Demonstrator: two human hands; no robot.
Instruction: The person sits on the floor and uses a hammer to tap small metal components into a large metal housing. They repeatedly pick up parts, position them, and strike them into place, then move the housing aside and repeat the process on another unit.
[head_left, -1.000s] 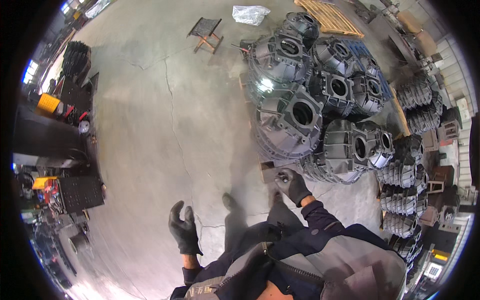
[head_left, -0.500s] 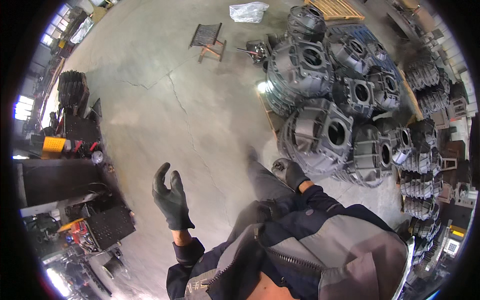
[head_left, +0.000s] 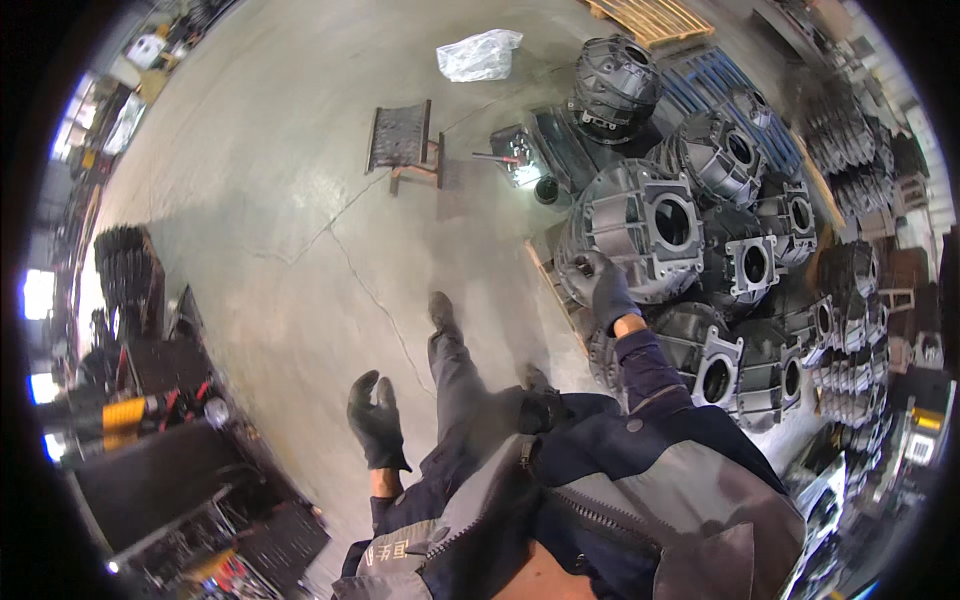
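My left hand [head_left: 377,420], in a dark work glove, hangs over bare concrete floor with thumb and fingers apart and nothing between them. Curled fingers show on my right hand [head_left: 606,288], also gloved, which overlaps a large grey cast-metal housing [head_left: 625,222] in the picture. Whether it touches that housing or holds something small, I cannot make out. The housing has a round opening in a square flange facing right. Close by stand more such housings, among them one with a bolted flange [head_left: 755,262] and a taller one [head_left: 615,85] farther off.
A folding stool [head_left: 402,140] stands ahead, beside a dark tray of tools [head_left: 512,150] and a crumpled plastic sheet [head_left: 480,56]. Blue [head_left: 722,88] and wooden [head_left: 655,18] pallets lie at the far right. Benches with a dark plate [head_left: 155,480] line the left.
I have stepped forward; the stool, tray and housings appear nearer. My left leg is now out in front. My right hand has moved forward alongside the housings, and my left hand sits lower in view.
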